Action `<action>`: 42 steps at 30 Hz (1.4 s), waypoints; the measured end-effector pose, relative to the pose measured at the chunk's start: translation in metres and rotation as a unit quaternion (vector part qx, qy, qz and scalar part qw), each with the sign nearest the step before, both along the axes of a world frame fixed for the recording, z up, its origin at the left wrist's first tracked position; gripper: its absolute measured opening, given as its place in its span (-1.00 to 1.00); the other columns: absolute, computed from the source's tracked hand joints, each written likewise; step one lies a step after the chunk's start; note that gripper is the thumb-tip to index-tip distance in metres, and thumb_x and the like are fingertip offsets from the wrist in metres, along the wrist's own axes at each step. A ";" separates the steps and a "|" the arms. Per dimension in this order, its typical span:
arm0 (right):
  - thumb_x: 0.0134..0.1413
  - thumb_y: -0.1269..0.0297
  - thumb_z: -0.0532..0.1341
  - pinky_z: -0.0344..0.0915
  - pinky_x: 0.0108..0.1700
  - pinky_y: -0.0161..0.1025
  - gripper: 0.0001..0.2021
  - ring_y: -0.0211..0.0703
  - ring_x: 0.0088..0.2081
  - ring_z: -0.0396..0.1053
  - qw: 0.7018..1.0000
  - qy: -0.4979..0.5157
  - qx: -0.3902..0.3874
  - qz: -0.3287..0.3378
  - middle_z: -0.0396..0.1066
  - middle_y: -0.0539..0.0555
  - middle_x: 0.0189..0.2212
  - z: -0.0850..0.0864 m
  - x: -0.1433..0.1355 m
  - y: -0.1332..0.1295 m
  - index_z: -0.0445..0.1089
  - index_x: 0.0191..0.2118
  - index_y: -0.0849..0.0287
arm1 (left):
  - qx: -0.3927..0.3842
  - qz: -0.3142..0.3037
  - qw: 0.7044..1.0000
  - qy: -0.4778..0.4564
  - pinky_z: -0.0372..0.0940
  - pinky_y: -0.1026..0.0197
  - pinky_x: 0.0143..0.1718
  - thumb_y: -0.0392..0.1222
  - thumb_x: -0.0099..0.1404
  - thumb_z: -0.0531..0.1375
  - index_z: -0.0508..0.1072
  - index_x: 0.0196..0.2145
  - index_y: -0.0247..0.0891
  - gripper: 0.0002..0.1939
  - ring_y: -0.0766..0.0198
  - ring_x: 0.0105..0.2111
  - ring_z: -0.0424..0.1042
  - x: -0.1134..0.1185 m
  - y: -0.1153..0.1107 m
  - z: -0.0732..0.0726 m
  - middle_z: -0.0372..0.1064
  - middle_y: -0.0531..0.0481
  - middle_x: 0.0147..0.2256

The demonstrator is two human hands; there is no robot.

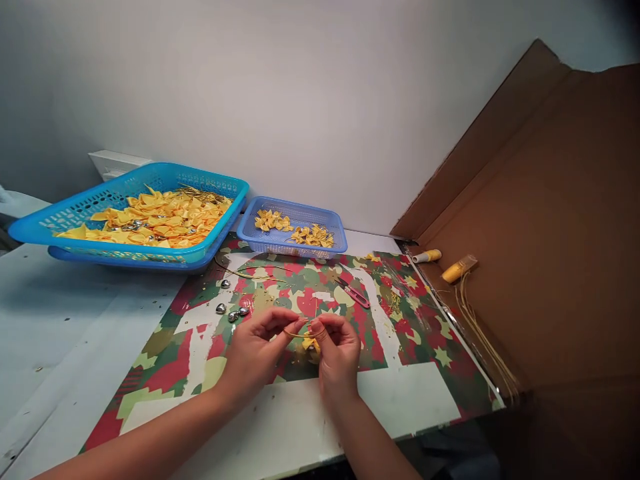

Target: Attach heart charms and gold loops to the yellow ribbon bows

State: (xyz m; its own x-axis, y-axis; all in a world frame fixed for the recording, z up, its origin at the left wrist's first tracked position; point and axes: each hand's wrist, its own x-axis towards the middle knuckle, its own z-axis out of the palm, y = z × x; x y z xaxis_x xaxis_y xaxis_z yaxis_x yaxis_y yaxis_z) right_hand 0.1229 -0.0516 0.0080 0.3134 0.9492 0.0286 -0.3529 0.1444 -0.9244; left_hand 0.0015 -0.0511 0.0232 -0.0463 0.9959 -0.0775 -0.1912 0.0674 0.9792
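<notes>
Above the patterned sheet, my left hand (260, 341) and my right hand (339, 350) meet almost fingertip to fingertip. Both are closed in a pinch on a thin gold cord (300, 335), which curves between them. A yellow ribbon bow (311, 343) hangs by the cord, partly hidden behind my right thumb. Just beyond my left hand lie several silver heart-shaped beads (233, 316). Pink-handled thread snips (356, 293) rest farther off, past my right hand.
A blue basket (210, 252) of yellow ribbon pieces stands at left. Beside it, a smaller basket (293, 248) contains yellow bows. Loose cord (255, 275) lies on the patterned sheet (400, 393). Cardboard (560, 253) rises at right, near a spool (427, 256) and a cord bundle (487, 340).
</notes>
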 end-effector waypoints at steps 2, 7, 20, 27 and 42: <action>-0.18 0.16 0.47 0.31 -0.38 -0.34 -0.77 -0.28 -0.47 0.37 1.000 -0.013 0.006 -0.001 0.45 -0.02 -0.54 0.000 -0.001 0.000 0.50 -0.47 0.18 | 0.013 -0.001 1.000 0.007 0.31 0.36 -0.71 -0.01 0.06 0.39 0.52 -0.42 -0.24 -0.74 0.37 -0.68 0.36 0.000 -0.001 0.001 0.47 0.08 -0.55; -0.13 0.20 0.43 0.30 -0.37 -0.32 -0.80 -0.26 -0.46 0.39 0.999 -0.024 0.026 0.000 0.44 -0.03 -0.55 -0.001 -0.003 0.002 0.46 -0.47 0.17 | 0.061 -0.010 0.998 0.024 0.31 0.43 -0.62 -0.11 0.08 0.39 0.56 -0.43 -0.22 -0.84 0.37 -0.58 0.42 -0.001 -0.002 0.001 0.51 0.07 -0.52; 0.08 0.25 0.27 0.35 -0.31 -0.23 -0.90 -0.17 -0.36 0.39 0.952 -0.278 0.125 -0.021 0.42 0.05 -0.41 0.007 0.010 -0.006 0.44 -0.33 0.15 | 0.117 0.017 0.989 0.090 0.44 0.32 -0.49 -0.12 0.10 0.36 0.56 -0.42 -0.22 -0.86 0.26 -0.48 0.51 -0.006 0.001 0.008 0.54 0.02 -0.47; 0.10 0.41 0.21 0.36 -0.34 -0.20 -0.89 -0.13 -0.38 0.44 0.884 -0.418 0.206 -0.045 0.51 0.07 -0.42 0.011 0.012 -0.007 0.49 -0.31 0.11 | 0.152 0.008 0.979 0.133 0.51 0.23 -0.38 -0.10 0.15 0.34 0.56 -0.37 -0.21 -0.85 0.22 -0.44 0.54 -0.008 -0.002 0.007 0.56 -0.01 -0.43; 0.07 0.34 0.21 0.35 -0.32 -0.13 -0.90 -0.10 -0.43 0.41 0.865 -0.460 0.185 -0.080 0.52 0.07 -0.46 0.009 0.010 -0.006 0.50 -0.35 0.10 | 0.175 0.011 0.960 0.219 0.49 0.21 -0.33 -0.03 0.21 0.29 0.50 -0.21 -0.15 -0.77 0.13 -0.36 0.60 -0.011 0.001 -0.001 0.61 -0.01 -0.36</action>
State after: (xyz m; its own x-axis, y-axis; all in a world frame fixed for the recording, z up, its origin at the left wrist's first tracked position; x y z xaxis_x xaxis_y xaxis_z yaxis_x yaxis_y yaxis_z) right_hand 0.1333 -0.0577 0.0175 0.1231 0.7686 0.6278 0.5589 0.4690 -0.6838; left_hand -0.0095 -0.0503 0.0218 -0.0191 0.9560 0.2929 0.2461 -0.2794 0.9281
